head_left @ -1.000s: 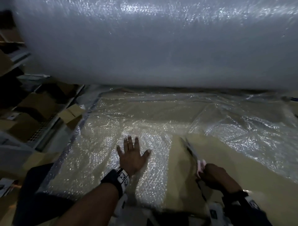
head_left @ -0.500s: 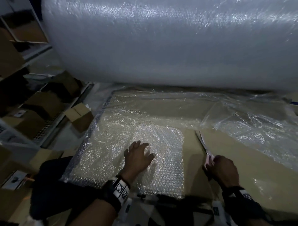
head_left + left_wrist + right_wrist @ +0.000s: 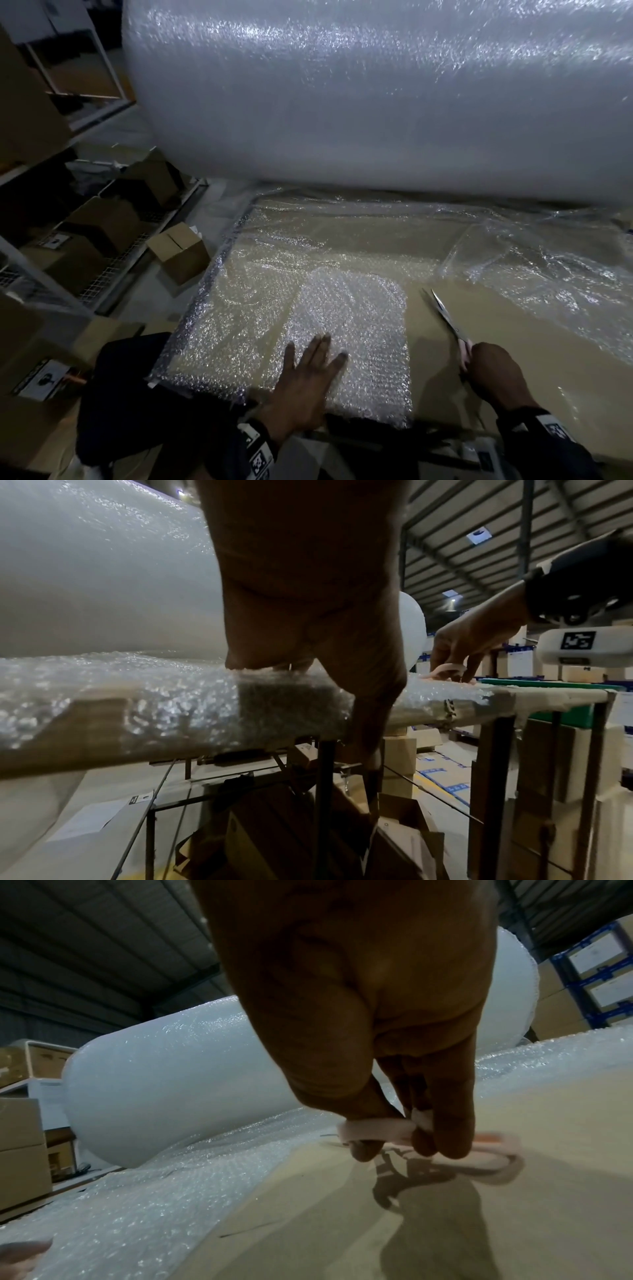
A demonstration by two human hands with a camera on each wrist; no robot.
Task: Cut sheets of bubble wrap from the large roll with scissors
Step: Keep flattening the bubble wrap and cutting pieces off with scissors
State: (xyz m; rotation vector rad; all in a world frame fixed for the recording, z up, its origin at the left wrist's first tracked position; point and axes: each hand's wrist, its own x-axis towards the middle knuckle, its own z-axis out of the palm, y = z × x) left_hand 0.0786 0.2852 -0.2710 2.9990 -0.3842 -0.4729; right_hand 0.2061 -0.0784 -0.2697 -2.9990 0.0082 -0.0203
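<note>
Cardboard-topped desk (image 3: 513, 342) fronts the large roll (image 3: 376, 102). Left hand (image 3: 305, 387) lies flat, fingers straight, on cut sheets (image 3: 352, 335); right hand (image 3: 493, 373) grasps scissors (image 3: 448, 318) resting on bare cardboard. Several sheets look done; uncut wrap (image 3: 548, 274) remains.

We see a milky white roll (image 3: 376, 102), its skin speckled with bright glints. The wrap (image 3: 349, 329) spread over our table (image 3: 513, 359) is clear and dotted with a fine grid of bubbles, whiter where it lies doubled. The table top shows tan, like cardboard. Our scissors (image 3: 448, 318) have silver blades and pale pink handles. Our sleeves (image 3: 548, 452) are black, each wrist carrying a white tag printed with a black square code. Brown boxes (image 3: 178, 251) sit at our left; blue-banded white cartons (image 3: 603, 969) stand far off.
</note>
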